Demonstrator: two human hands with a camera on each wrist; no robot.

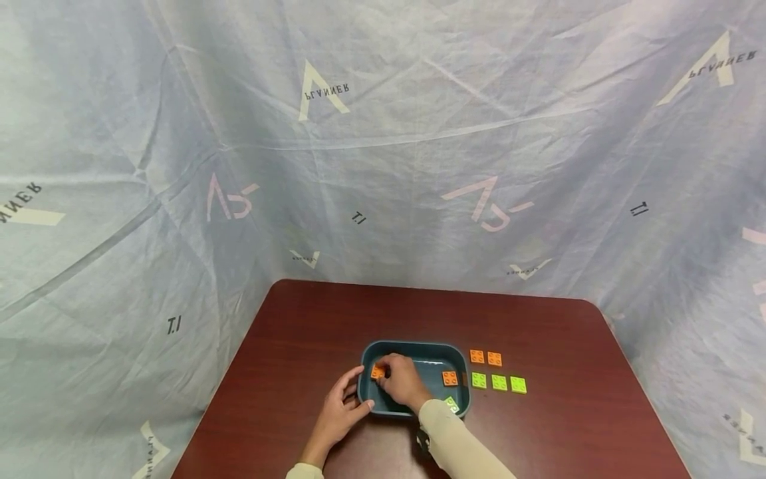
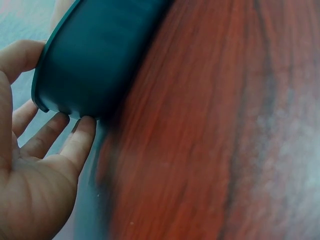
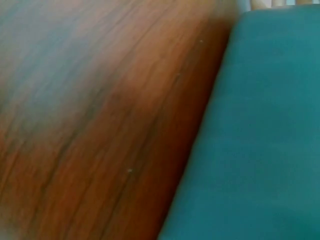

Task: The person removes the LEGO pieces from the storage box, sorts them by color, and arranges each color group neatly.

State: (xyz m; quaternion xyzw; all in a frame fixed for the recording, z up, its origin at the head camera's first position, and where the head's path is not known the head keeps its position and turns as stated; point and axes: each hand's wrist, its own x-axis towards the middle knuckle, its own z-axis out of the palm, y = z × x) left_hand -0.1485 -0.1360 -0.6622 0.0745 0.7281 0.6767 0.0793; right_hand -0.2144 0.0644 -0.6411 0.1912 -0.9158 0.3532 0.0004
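A dark teal tray [image 1: 419, 414] stands on the table, and the left hand [image 1: 340, 414] holds its left end. In the left wrist view, that hand's fingertips touch the outer wall of the tray [image 2: 95, 60] and one digit is at the rim. Reaching inside, the right hand [image 1: 402, 380] pinches an orange building block [image 1: 377, 372] near the tray's left wall; its fingers partly cover the block. Another orange block [image 1: 449, 378] and a tilted green block [image 1: 451, 404] lie in the tray's right part, the green one partly hidden by the right sleeve.
Right of the tray, two orange blocks [image 1: 485, 358] sit in a row behind three green blocks [image 1: 499, 382]. The dark red wooden table [image 1: 562, 419] has a rounded far edge. Grey printed cloth [image 1: 383, 166] hangs behind and at both sides.
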